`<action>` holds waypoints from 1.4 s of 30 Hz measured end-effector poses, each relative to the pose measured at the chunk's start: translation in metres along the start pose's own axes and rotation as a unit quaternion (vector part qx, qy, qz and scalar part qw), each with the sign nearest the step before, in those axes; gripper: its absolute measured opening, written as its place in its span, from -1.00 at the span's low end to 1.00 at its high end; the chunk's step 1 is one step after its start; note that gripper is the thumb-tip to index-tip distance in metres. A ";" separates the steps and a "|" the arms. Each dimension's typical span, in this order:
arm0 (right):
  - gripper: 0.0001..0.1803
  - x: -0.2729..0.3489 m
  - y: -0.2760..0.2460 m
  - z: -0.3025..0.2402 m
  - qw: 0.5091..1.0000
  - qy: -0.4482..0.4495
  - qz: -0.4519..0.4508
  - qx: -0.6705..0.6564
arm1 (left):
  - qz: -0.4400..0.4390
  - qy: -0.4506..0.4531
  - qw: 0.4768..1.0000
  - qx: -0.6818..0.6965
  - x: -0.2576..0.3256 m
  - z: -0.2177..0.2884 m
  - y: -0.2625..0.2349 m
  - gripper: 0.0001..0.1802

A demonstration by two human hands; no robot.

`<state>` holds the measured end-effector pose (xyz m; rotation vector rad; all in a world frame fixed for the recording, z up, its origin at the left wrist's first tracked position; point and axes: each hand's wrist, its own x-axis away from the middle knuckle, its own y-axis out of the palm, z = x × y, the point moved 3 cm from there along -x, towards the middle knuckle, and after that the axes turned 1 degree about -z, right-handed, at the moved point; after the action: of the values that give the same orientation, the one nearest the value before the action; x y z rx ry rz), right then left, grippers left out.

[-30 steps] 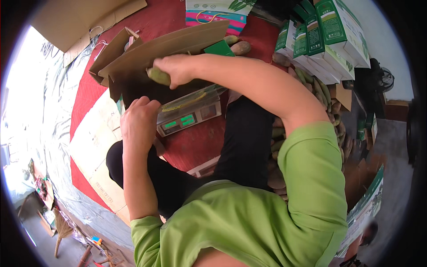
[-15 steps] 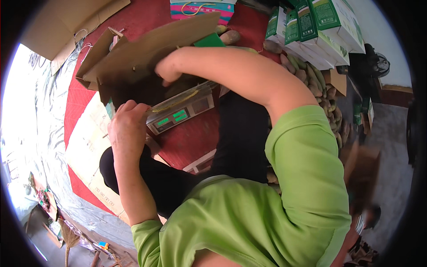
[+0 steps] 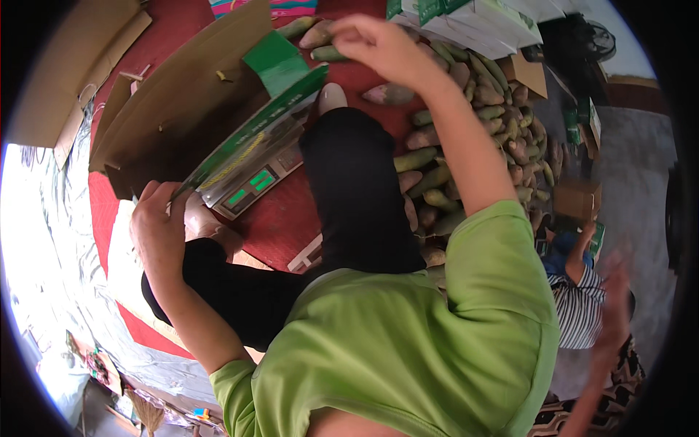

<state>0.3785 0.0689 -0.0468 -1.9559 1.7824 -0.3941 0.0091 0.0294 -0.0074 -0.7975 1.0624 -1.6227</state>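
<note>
Open cardboard box [image 3: 182, 109] over green-lit scale screen [image 3: 251, 186]

Around your work spot, on the red mat

You have white-and-green cartons [image 3: 473, 22] stacked at the far right, with a black fan [image 3: 593, 40] just beyond them. Flat brown cardboard sheets [image 3: 73, 65] lie at the far left, beside pale grey sheeting [image 3: 44, 240]. On your right, another person in a striped shirt [image 3: 579, 306] sits near a small brown box [image 3: 577, 198]. A striped pink-and-teal bag [image 3: 251, 7] shows at the far edge.

Green short-sleeved shirt [image 3: 408, 349], black trousers [image 3: 349, 182]
</note>
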 end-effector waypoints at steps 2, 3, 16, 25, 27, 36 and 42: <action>-0.70 0.051 0.002 0.045 0.994 0.082 0.041 0.064 | -0.003 0.008 1.000 0.011 -0.001 0.000 -0.001 -0.89; -0.70 0.078 0.012 0.079 0.992 0.111 0.049 0.047 | -0.003 0.009 1.000 0.019 -0.001 0.000 -0.001 -0.88; -0.60 0.302 0.028 0.184 0.810 0.344 -0.038 0.473 | -0.030 0.000 1.000 -0.002 -0.004 -0.001 0.003 -0.88; -0.55 0.362 -0.041 0.193 0.701 0.349 -0.160 0.601 | -0.023 -0.015 1.000 0.002 -0.003 0.001 0.002 -0.89; -0.56 0.368 -0.046 0.198 0.692 0.348 -0.179 0.606 | -0.016 -0.033 0.999 0.000 -0.002 0.002 0.001 -0.89; -0.61 0.373 -0.050 0.225 0.684 0.270 -0.275 0.619 | -0.010 -0.041 0.996 0.073 0.003 -0.003 0.004 -0.88; -0.46 0.330 -0.054 0.189 0.716 0.344 -0.204 0.573 | -0.006 -0.010 0.998 0.063 0.008 -0.001 0.000 -0.85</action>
<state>0.5596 -0.2277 -0.2117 -1.2086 0.8306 -2.0112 0.0063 0.0223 -0.0082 -0.7364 0.9321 -1.6717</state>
